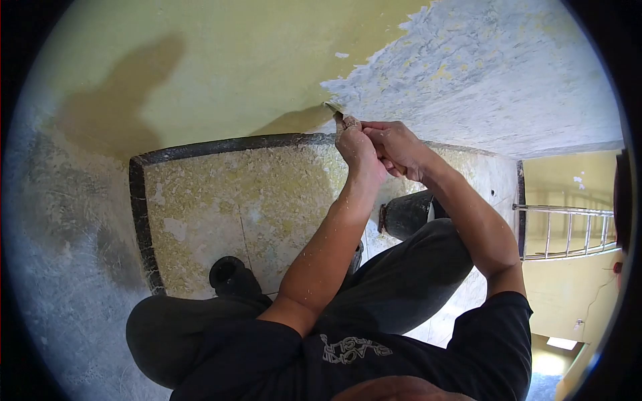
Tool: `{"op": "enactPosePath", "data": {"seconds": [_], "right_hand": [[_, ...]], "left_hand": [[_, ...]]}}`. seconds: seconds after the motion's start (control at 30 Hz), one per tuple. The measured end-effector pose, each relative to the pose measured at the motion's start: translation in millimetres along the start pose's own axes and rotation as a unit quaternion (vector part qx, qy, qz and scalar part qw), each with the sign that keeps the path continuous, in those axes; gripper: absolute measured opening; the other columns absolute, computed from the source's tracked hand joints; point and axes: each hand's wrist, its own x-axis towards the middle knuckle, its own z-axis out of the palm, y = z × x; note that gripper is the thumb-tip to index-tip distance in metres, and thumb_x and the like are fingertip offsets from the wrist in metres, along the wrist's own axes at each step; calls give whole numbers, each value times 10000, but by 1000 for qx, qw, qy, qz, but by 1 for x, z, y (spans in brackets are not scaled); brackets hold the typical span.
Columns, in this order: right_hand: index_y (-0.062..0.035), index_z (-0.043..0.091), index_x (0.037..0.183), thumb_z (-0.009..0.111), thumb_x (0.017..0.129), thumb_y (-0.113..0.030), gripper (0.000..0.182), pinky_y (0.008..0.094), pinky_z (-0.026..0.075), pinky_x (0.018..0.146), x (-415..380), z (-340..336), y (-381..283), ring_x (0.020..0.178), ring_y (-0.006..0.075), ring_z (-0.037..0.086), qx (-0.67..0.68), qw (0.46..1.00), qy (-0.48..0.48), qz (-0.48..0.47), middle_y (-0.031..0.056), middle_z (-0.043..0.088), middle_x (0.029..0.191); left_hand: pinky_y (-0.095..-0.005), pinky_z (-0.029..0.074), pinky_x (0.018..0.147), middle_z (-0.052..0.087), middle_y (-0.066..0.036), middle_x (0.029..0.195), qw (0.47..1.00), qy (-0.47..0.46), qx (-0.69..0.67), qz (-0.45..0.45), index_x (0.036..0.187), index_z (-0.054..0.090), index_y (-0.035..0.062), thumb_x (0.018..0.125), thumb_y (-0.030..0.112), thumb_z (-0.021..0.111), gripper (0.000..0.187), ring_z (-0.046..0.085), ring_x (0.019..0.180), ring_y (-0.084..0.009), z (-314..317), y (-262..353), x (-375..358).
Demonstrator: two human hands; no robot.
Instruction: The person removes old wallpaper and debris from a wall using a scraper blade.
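Observation:
A scraper touches the wall with its thin blade, where yellow paint meets a rough grey-white scraped patch. Closed round it close behind the blade is my left hand. My right hand is pressed against the left one, fingers curled at the rear of the tool; most of the handle is hidden between both hands. Pale flecks dot my left forearm.
Yellow paint flakes litter the tiled floor along a dark skirting border. A black bucket stands by my right knee. Farther right a metal ladder stands near a yellow wall. My dark shoe rests at the lower left.

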Motion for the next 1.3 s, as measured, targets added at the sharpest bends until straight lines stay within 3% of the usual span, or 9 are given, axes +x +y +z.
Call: {"op": "enactPosePath", "data": {"seconds": [0.13,0.4,0.7,0.77,0.8,0.97,1.03,1.13,1.3], "right_hand": [[-11,634,1197,473,921,-184,363,299,389,386,5,7,6,423,133,488,-70,996,32,-40,86,593,616],[-43,594,1275,477,973,-251,385,271,345,372,-8,-8,19,436,89,427,-50,997,63,14,16,527,589],[-37,637,1213,458,944,-242,382,290,386,388,3,-17,19,443,112,461,-71,997,16,-5,57,560,622],[-9,645,1153,460,913,-207,362,372,479,503,25,-10,36,510,249,585,-229,940,83,-240,181,637,697],[40,612,1180,490,921,-201,374,335,459,483,18,-5,7,486,161,561,-184,978,11,-94,175,622,677],[11,622,1201,481,954,-237,377,305,411,414,40,13,17,465,141,521,-195,975,-3,-111,124,614,641],[-18,615,1215,489,950,-249,374,346,479,533,37,10,18,602,172,607,-143,989,-23,-16,133,633,699],[-69,514,1349,434,1005,-293,418,229,351,357,35,1,34,451,69,470,-50,993,-85,57,0,540,604],[-62,522,1277,406,1006,-300,379,238,367,357,30,-7,64,463,102,518,-39,992,-102,58,13,541,637]], "left_hand": [[-433,488,725,575,-81,841,993,-13,-80,89,874,546,84,988,378,341,377,580,812,-259,-6,-14,29],[-379,433,565,515,-17,776,997,-8,4,73,881,500,141,1007,273,386,215,520,699,-169,4,-34,17],[-332,467,661,526,-3,789,995,-10,-25,101,898,515,150,999,287,411,200,536,729,-150,0,-42,29],[-341,486,712,542,-15,831,997,-19,-50,53,888,510,134,992,274,388,213,554,770,-159,-14,-32,37],[-350,492,735,560,-29,860,994,-73,-60,46,904,522,123,986,267,367,227,567,790,-170,-36,-29,63],[-379,514,796,621,-89,948,998,-8,-28,53,1009,571,68,981,290,325,332,616,867,-215,-33,-12,47],[-382,514,790,600,-91,973,997,-14,-33,63,1031,559,78,1000,343,337,347,607,887,-217,-37,-22,54],[-392,522,654,561,-64,863,994,38,-17,97,1116,500,106,1022,327,369,273,593,806,-210,-38,-34,55],[-329,452,502,548,-45,835,993,11,12,114,1337,446,159,1015,198,439,325,533,633,-149,-46,-55,55]]}}
